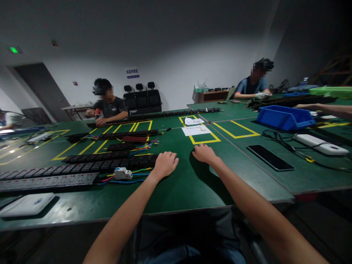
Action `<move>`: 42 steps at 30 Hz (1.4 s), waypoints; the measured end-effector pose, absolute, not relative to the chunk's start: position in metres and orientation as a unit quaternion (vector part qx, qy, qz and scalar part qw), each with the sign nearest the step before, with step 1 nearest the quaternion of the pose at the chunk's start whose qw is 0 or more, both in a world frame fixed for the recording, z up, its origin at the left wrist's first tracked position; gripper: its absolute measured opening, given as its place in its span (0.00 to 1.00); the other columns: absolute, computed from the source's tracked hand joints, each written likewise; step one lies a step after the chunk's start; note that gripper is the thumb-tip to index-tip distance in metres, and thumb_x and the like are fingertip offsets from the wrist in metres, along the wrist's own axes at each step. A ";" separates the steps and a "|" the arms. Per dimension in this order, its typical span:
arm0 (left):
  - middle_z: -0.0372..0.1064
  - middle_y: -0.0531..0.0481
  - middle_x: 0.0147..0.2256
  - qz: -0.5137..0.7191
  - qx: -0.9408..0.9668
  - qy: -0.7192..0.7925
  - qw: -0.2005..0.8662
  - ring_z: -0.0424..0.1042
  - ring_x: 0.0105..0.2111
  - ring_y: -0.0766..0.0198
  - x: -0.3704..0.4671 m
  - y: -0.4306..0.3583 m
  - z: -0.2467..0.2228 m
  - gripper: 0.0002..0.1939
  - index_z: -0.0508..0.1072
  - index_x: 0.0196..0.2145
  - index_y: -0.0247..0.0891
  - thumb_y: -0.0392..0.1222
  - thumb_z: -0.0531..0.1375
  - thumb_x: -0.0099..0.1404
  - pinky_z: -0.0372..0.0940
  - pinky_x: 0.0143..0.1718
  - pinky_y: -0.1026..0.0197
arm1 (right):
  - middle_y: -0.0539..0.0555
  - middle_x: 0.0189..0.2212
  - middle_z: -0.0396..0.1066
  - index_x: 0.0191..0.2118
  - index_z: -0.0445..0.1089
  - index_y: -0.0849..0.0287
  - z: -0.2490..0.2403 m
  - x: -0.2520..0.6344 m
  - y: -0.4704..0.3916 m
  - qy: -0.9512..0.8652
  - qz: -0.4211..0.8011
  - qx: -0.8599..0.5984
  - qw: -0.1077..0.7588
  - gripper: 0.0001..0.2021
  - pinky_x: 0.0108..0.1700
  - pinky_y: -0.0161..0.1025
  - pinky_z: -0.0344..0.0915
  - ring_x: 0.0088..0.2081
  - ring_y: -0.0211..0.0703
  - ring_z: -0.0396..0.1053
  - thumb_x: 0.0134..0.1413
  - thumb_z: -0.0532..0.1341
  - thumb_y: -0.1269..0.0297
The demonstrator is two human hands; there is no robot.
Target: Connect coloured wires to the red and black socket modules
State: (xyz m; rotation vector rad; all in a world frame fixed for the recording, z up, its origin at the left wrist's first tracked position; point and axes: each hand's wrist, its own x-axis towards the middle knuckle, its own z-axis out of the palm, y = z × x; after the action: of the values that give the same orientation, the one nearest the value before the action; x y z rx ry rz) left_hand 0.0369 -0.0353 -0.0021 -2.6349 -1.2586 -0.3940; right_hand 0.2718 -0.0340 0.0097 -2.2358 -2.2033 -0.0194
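Observation:
My left hand (165, 164) rests palm down on the green table, fingers loosely bent and a little apart, with nothing seen in it. It lies at the right end of a long black power strip (110, 164); whether it touches the strip I cannot tell. A white circuit breaker (123, 173) with coloured wires sits to its left, beside a grey-faced power strip (55, 181). My right hand (204, 153) hovers or rests low over the table, fingers loosely bent and holding nothing visible. Just beyond it is a sheet of white paper (195, 130) within yellow tape.
Shorter black strips (119, 146) with wire ends lie at left. A phone (271, 157), a white device (320, 144), cables and a blue bin (284, 117) are at right. Another white device (27, 204) lies front left. Two people (112, 108) work across the table; another arm reaches in at right.

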 end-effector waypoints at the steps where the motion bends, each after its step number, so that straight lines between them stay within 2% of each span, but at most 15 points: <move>1: 0.77 0.41 0.50 -0.133 -0.890 -0.425 0.098 0.74 0.51 0.53 0.037 -0.035 -0.002 0.18 0.75 0.54 0.36 0.47 0.51 0.79 0.66 0.50 0.52 | 0.73 0.57 0.70 0.59 0.71 0.65 0.010 0.272 -0.034 -0.702 -0.008 -0.712 0.001 0.22 0.55 0.54 0.66 0.58 0.65 0.69 0.71 0.50 0.57; 42: 0.77 0.41 0.49 -0.132 -0.889 -0.426 0.101 0.75 0.50 0.53 0.038 -0.038 0.000 0.17 0.75 0.54 0.36 0.47 0.52 0.79 0.66 0.49 0.53 | 0.73 0.55 0.70 0.59 0.71 0.66 0.004 0.275 -0.030 -0.707 -0.017 -0.707 0.006 0.22 0.54 0.54 0.66 0.57 0.65 0.70 0.71 0.50 0.58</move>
State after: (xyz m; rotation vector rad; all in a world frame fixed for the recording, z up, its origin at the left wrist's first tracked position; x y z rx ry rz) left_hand 0.0382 -0.0382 -0.0001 -2.6282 -1.2584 -0.3896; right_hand 0.2746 -0.0301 0.0037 -2.2135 -2.2116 -0.0539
